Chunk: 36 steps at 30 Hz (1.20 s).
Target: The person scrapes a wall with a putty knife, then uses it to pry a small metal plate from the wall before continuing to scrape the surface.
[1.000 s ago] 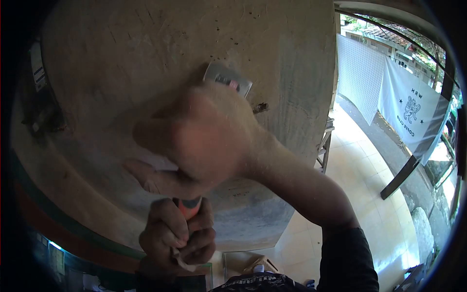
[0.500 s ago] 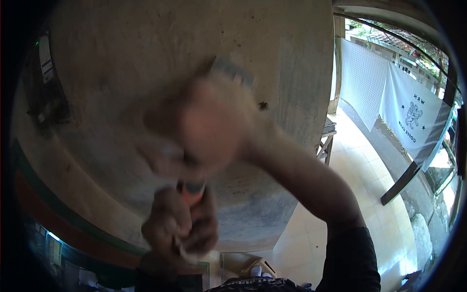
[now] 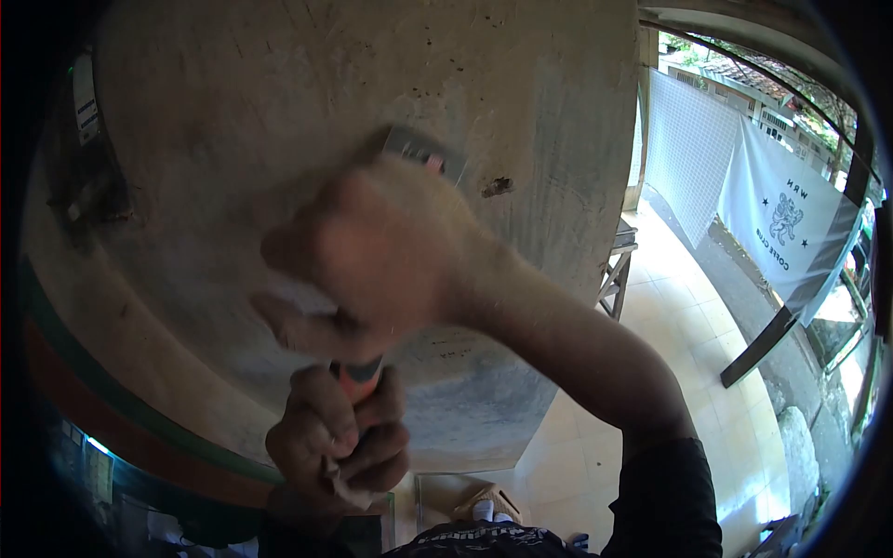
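Note:
A flat metal scraper blade [image 3: 423, 153] lies at the wall surface, above my right hand. My right hand [image 3: 381, 251], blurred by motion, is closed in front of the tool's middle and hides it. Below it, my left hand [image 3: 339, 432] is wrapped round an orange-and-black handle [image 3: 359, 379]. Handle and blade line up and look like one scraper, though the join is covered. The bare plastered wall [image 3: 521, 298] behind shows stains, pits and a small dark hole [image 3: 498, 188] to the right of the blade.
A dark box with a white label [image 3: 86, 98] is fixed at the far left. To the right are a wooden stool [image 3: 616, 270], a tiled floor [image 3: 679, 316] and a white banner [image 3: 791, 219] on a dark post. A brown object [image 3: 488, 502] lies near my feet.
The scraper blade and my right hand have moved down and left across the wall. My left hand has shifted slightly down and left, still round the handle. The camera view has shifted a little.

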Each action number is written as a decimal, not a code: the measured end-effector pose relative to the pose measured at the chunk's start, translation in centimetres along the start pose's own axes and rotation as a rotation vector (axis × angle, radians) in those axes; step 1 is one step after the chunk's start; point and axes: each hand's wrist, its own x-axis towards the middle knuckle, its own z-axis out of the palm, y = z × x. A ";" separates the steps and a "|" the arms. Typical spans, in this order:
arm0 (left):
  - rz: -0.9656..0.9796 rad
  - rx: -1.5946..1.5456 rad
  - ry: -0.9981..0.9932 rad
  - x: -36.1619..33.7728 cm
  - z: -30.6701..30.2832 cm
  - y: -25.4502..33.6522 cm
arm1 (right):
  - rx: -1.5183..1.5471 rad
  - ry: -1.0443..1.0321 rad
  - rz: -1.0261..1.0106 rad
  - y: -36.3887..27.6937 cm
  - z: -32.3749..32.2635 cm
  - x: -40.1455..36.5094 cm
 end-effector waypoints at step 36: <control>0.032 0.121 -0.067 1.9 4.2 0.2 | -0.074 0.101 -0.020 0.1 -4.4 0.8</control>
